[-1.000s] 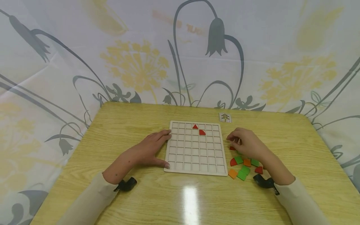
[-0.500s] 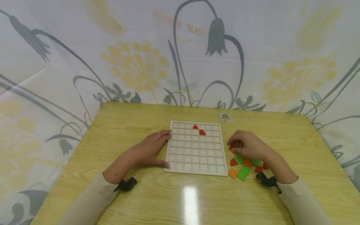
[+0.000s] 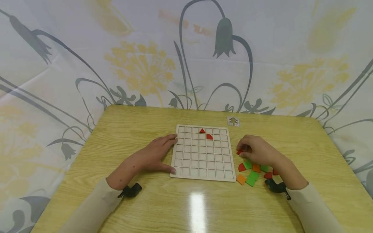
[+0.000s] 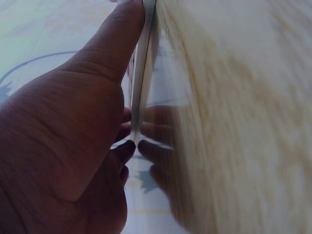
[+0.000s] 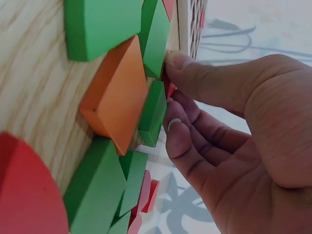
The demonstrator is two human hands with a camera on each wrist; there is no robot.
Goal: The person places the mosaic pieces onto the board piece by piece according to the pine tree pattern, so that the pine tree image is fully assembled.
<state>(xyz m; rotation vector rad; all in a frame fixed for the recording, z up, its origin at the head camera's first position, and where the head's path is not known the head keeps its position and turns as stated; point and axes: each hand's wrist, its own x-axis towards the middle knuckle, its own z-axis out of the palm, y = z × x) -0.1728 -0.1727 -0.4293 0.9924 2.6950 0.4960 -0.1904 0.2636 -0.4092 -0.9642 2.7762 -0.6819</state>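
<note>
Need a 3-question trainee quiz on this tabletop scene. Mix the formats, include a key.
1. True or false: the left hand is clear of the pale wooden grid board.
2. Where is the small red piece?
A) left hand's fingertips
B) right hand, at its fingertips
C) in a grid cell
3. How many red pieces lie on the board?

Key: 1 false, it touches the edge; 2 B; 3 two, a red triangle and a red quarter-circle.

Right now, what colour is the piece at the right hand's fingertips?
Red piece; clearest in the head view.

Right hand (image 5: pixel 253 158) pinches red piece (image 5: pixel 168 87); orange block (image 5: pixel 122 95) near
</note>
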